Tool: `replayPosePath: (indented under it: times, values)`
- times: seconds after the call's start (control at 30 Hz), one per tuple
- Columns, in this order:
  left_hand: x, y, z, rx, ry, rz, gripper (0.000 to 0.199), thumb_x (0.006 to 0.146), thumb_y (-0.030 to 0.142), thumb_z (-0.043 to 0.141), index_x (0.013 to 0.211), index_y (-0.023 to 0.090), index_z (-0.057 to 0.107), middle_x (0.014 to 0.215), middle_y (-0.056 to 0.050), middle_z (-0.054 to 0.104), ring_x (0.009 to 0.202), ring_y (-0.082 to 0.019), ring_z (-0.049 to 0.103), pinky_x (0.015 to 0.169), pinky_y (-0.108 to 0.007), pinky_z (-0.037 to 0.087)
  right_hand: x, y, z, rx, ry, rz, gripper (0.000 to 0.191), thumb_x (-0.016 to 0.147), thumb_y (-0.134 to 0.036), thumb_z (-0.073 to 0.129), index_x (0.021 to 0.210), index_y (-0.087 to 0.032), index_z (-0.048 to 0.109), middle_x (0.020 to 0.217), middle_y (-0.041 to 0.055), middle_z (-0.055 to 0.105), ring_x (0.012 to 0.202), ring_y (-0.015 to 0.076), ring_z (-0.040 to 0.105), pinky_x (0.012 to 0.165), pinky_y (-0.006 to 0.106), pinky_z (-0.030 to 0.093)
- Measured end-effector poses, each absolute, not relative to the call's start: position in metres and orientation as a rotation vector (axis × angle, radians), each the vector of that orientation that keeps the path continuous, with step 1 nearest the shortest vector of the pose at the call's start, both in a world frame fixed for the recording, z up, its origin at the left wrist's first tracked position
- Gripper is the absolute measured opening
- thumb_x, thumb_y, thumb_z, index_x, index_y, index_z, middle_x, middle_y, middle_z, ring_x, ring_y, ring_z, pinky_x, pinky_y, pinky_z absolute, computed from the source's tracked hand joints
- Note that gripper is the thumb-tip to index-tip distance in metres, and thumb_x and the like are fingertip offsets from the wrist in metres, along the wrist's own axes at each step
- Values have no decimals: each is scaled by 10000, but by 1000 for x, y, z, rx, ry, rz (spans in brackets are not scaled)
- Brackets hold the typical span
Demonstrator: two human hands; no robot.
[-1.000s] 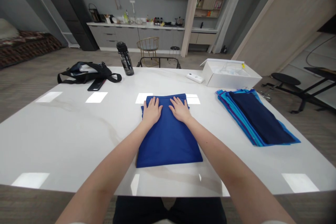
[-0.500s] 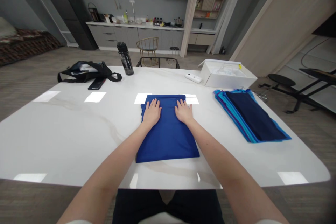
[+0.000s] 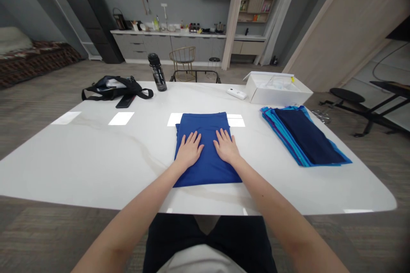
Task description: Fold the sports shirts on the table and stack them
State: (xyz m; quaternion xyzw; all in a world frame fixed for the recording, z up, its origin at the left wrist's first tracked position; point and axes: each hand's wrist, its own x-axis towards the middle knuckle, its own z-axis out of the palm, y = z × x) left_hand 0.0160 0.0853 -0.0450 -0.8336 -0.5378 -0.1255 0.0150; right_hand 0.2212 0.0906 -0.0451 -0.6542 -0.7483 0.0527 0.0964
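A folded blue cloth (image 3: 208, 166) lies flat on the white table (image 3: 96, 158), in front of me. My left hand (image 3: 189, 149) rests palm down on its left half, fingers spread. On the cloth's right half lies my right hand (image 3: 226, 146), also flat with fingers apart. Both hands point away from me, with a strip of cloth showing between them. At the cloth's left edge, a bit of an under layer sticks out near the far corner.
On the right lies a stack of folded blue and navy cloths (image 3: 304, 136), with an open white box (image 3: 278, 89) behind it. A white device (image 3: 236, 93) is beside the box. Back left are a black bag (image 3: 115, 87), a phone (image 3: 125, 101) and a dark bottle (image 3: 157, 72).
Both hands have slid nearer to me over the cloth, away from its far edge, and stay flat. The camera view has shifted slightly.
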Motion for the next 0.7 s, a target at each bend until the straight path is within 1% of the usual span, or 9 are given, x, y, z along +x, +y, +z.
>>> replayPosePath:
  times: [0.07, 0.13, 0.2, 0.27, 0.4, 0.5, 0.57, 0.63, 0.7]
  values:
    - [19, 68, -44, -2610, -1611, -429, 537, 1061, 361, 258, 1542, 190, 425, 1616, -85, 381, 1502, -243, 343, 1252, -492, 231, 216, 73, -42, -1840, -2281, 104, 585, 1046, -327, 287, 1593, -124, 321, 1676, 118, 205, 1550, 289, 172, 1236, 554, 152]
    - [23, 51, -45, -2641, -1572, -433, 529, 1063, 330, 244, 1537, 192, 433, 1603, -72, 409, 1495, -225, 357, 1247, -475, 251, 211, 54, -42, -1664, -2394, 98, 570, 1042, -291, 284, 1592, -150, 334, 1673, 90, 229, 1551, 252, 180, 1252, 509, 139]
    - [24, 37, -47, -2656, -1572, -420, 535, 1065, 365, 250, 1538, 192, 432, 1592, -72, 427, 1489, -230, 368, 1240, -476, 265, 208, 36, -44, -1566, -2452, 134, 558, 1058, -338, 269, 1594, -201, 338, 1662, 59, 272, 1543, 227, 215, 1257, 485, 146]
    - [20, 25, -48, -2651, -1582, -416, 551, 1062, 424, 270, 1546, 209, 421, 1595, -70, 421, 1493, -242, 359, 1241, -486, 259, 209, 23, -46, -1596, -2433, 162, 572, 1066, -426, 265, 1597, -224, 333, 1653, 54, 296, 1536, 233, 239, 1255, 487, 159]
    - [8, 10, -44, -2653, -1615, -385, 545, 1056, 462, 296, 1547, 263, 421, 1601, -57, 411, 1498, -253, 351, 1246, -506, 234, 220, 7, -47, -1724, -2376, 190, 646, 1053, -528, 291, 1602, -189, 317, 1657, 83, 278, 1538, 265, 228, 1251, 498, 166]
    - [4, 0, -39, -2657, -1639, -348, 548, 1058, 452, 296, 1561, 256, 391, 1625, -66, 367, 1509, -264, 327, 1240, -535, 232, 221, -6, -44, -1804, -2327, 176, 663, 1053, -526, 291, 1610, -166, 290, 1665, 106, 241, 1544, 297, 199, 1240, 554, 159]
    - [6, -7, -37, -2657, -1621, -354, 576, 1056, 453, 305, 1585, 227, 337, 1650, -77, 310, 1530, -266, 279, 1244, -550, 216, 217, -16, -41, -1747, -2365, 163, 640, 1060, -500, 281, 1620, -190, 259, 1673, 84, 215, 1554, 290, 162, 1240, 579, 135]
    - [9, -13, -37, -2685, -1578, -353, 588, 1055, 440, 313, 1599, 215, 298, 1662, -71, 282, 1543, -256, 244, 1248, -545, 214, 211, -27, -40, -1618, -2460, 179, 608, 1067, -473, 271, 1624, -229, 246, 1675, 42, 218, 1559, 258, 144, 1251, 562, 118]
    - [12, -18, -40, -2725, -1554, -331, 567, 1058, 422, 309, 1595, 240, 310, 1654, -50, 306, 1538, -242, 259, 1247, -525, 235, 210, -35, -39, -1549, -2520, 204, 583, 1070, -460, 271, 1618, -258, 264, 1667, 13, 248, 1557, 240, 158, 1259, 540, 118]
